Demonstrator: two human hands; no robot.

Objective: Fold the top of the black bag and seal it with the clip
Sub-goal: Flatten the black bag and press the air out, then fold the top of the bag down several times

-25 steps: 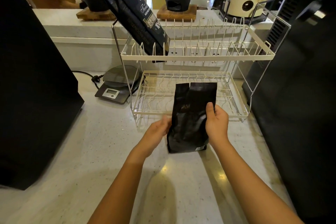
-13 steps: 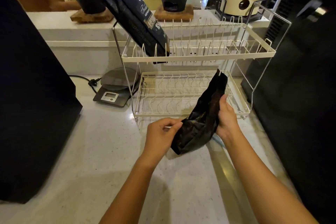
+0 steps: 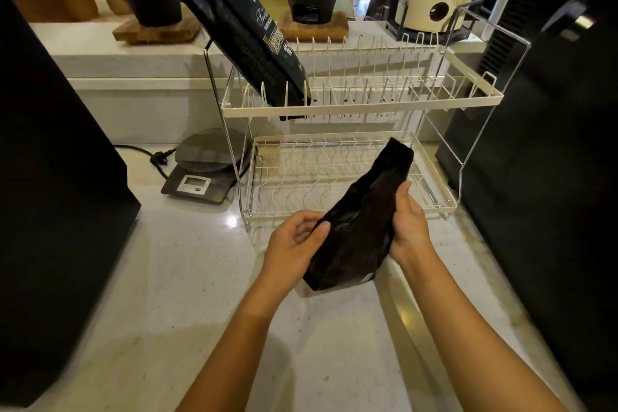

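A small glossy black bag [image 3: 359, 227] is held tilted above the pale counter, its top pointing up and to the right over the lower tier of the rack. My left hand [image 3: 294, 244] pinches its left edge near the bottom, thumb on the front. My right hand [image 3: 409, 224] grips the right side at mid-height. The top of the bag looks flat and unfolded. No clip is visible.
A white two-tier wire dish rack [image 3: 361, 104] stands just behind the hands, with a larger printed dark bag [image 3: 247, 37] leaning in its upper tier. A digital scale [image 3: 204, 174] sits to the left. Large black blocks [image 3: 50, 197] flank both sides of the counter [image 3: 187, 311].
The bag stood upright on the counter a second ago; both hands have lifted it and tipped its top to the right. Since half a second ago it has barely moved.
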